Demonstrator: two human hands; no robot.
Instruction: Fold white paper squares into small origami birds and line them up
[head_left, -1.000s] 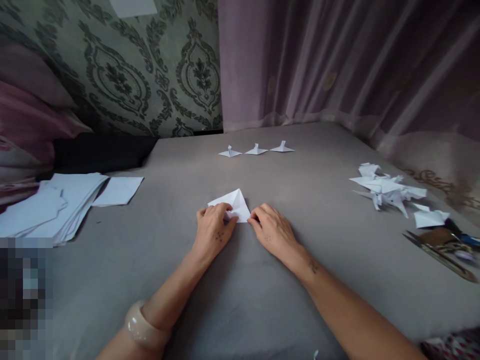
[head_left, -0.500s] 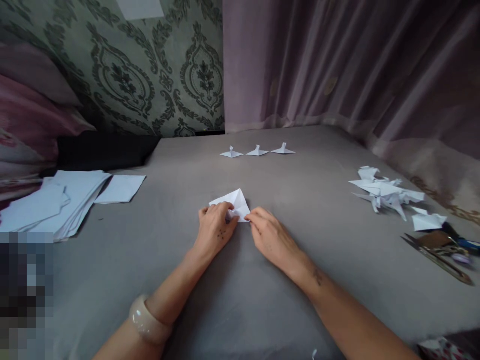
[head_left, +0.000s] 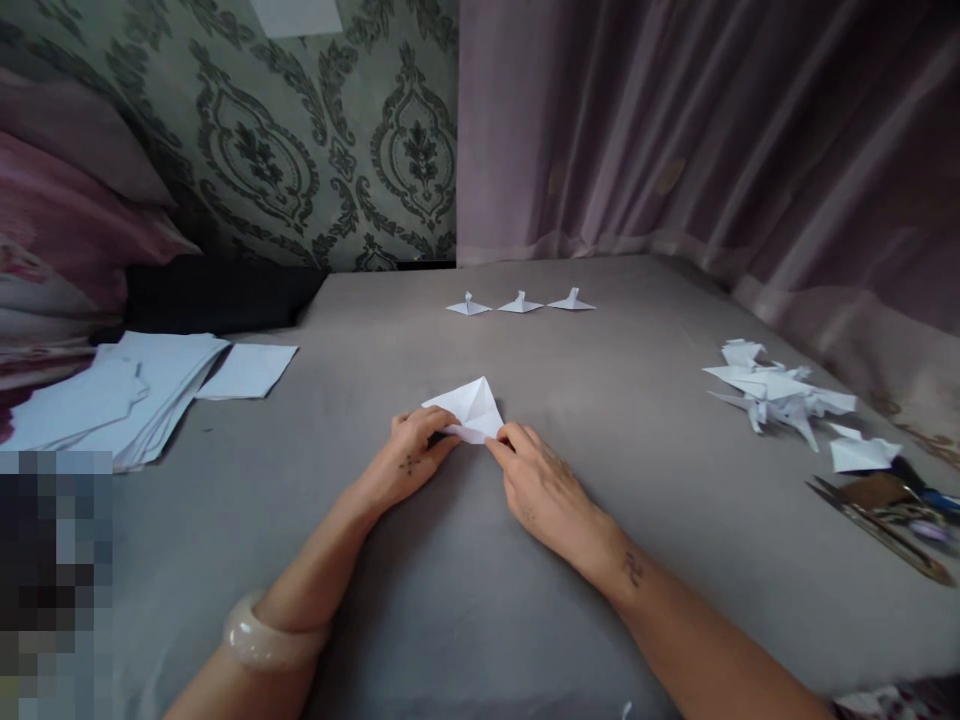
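My left hand (head_left: 411, 448) slid outward; it and my right hand (head_left: 544, 482) pinch the folded paper (head_left: 477, 408) at both ends, likely steadying it.

A home, judging by patterned wallpaper (head_left: 330, 150) and curtains (head_left: 585, 130).

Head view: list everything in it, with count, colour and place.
Folded paper: one, white, centre
Paper figures: three, white, far row
Folded-paper pile: one, white, right
Loose folded piece: one, white, beside the pile
Pointed tool: one, metallic, right
Small items: several, mixed colours, beside the tool
Paper stack: one, white, left
Squarish paper: one, white, beside the stack
Black item: one, black, behind the stack
Pink fabric: one, pink, far left
Grey surface: one, grey, underneath
Wall: one, patterned green, back
Curtain: one, purple, back right
Blurred block: one, unclear, bottom left
Bangle: one, cream, left arm
Left hand: one, folded paper's left side
Right hand: one, its right corner
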